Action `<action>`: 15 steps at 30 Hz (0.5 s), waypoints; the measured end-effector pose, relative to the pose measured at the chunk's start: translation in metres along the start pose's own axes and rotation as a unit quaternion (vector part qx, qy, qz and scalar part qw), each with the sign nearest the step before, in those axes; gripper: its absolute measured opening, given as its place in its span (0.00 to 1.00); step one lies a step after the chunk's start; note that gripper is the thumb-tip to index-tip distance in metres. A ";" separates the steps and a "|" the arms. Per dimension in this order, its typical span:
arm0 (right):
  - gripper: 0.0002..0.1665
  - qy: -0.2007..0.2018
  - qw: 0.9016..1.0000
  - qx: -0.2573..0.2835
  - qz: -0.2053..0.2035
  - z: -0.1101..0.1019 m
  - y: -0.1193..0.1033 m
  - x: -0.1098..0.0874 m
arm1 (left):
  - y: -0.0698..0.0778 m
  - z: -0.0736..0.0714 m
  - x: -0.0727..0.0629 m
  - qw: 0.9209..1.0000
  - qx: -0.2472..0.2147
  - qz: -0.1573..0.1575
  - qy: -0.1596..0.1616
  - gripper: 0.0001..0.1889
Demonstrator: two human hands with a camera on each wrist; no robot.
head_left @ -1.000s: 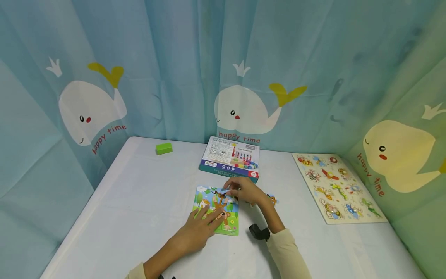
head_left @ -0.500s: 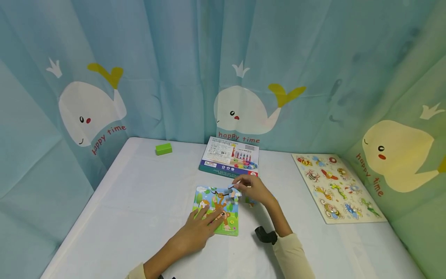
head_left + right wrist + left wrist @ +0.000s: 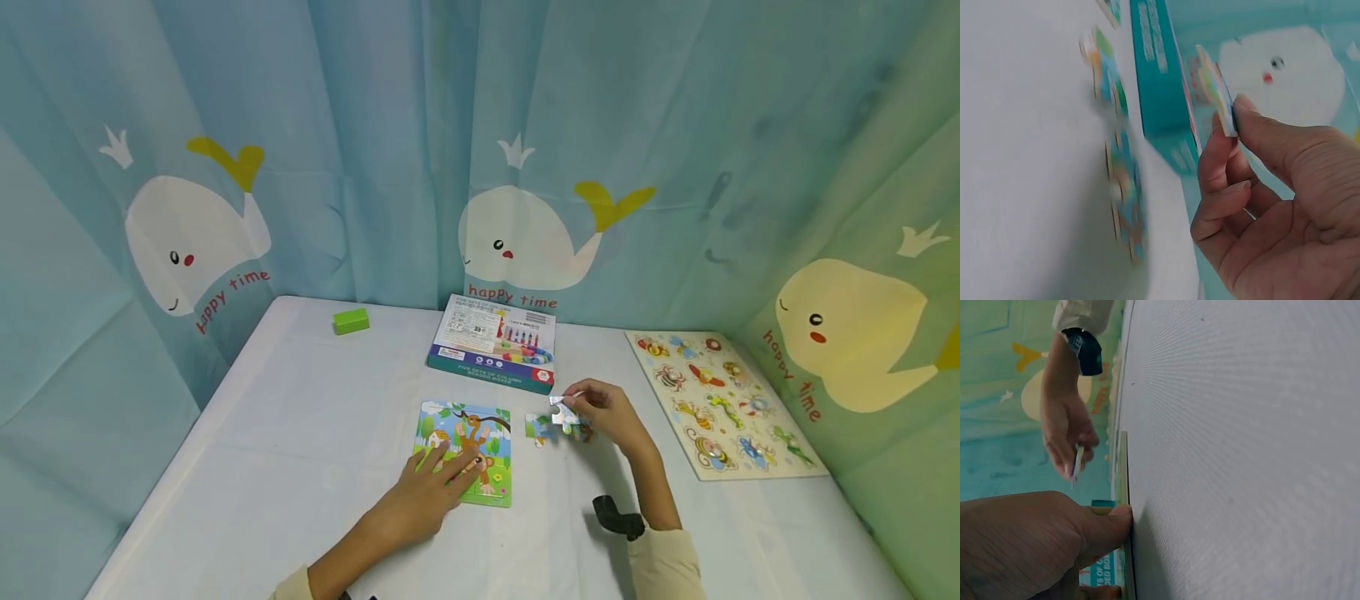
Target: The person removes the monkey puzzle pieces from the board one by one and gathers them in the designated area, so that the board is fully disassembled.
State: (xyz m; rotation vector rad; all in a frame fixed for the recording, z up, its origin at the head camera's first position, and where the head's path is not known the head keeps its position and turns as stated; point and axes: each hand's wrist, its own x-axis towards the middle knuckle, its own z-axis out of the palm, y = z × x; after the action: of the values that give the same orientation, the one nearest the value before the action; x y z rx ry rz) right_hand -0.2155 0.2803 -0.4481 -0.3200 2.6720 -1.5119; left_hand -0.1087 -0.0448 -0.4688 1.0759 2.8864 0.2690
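head view with both wrist views. the puzzle, a monkey picture, lies in the middle of the surface, well in from the left and right edges. the left hand rests on its near-left corner, fingers spread wide. the right hand pinches a piece narrowly between thumb and fingers, off the surface, close to loose pieces lying between the puzzle and the right edge; these are partly hidden, so not countable. hazards, as judged: the pinch takes only one margin of the piece, so a slack grip could let it turn or drop; a low sweep of the right hand could scatter the loose pieces; an uneven press of the left hand could shift the puzzle. writing: the box, near the far edge, reads "five sets of column beaded boxes" on its front side; its smaller print is illegible and no brand can be made out. the curtain, beyond the far edge, repeats "happy time" in red
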 end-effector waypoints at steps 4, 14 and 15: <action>0.13 0.024 1.000 0.004 0.011 -0.019 0.012 -0.015 | 0.000 0.000 0.000 1.000 0.004 0.000 0.002 0.26; 0.16 0.058 0.994 -0.051 0.077 -0.049 0.038 -0.035 | 0.001 -0.001 0.000 1.000 -0.007 -0.008 -0.009 0.27; 0.16 0.056 0.993 -0.058 0.084 -0.050 0.039 -0.036 | 0.001 -0.001 0.000 1.000 -0.006 -0.007 -0.008 0.27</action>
State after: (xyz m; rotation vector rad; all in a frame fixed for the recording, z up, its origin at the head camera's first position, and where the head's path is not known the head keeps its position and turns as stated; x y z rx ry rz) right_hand -0.1939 0.3493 -0.4574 -0.0149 2.7961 -1.3699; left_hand -0.1078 -0.0442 -0.4677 1.0496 2.8727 0.2757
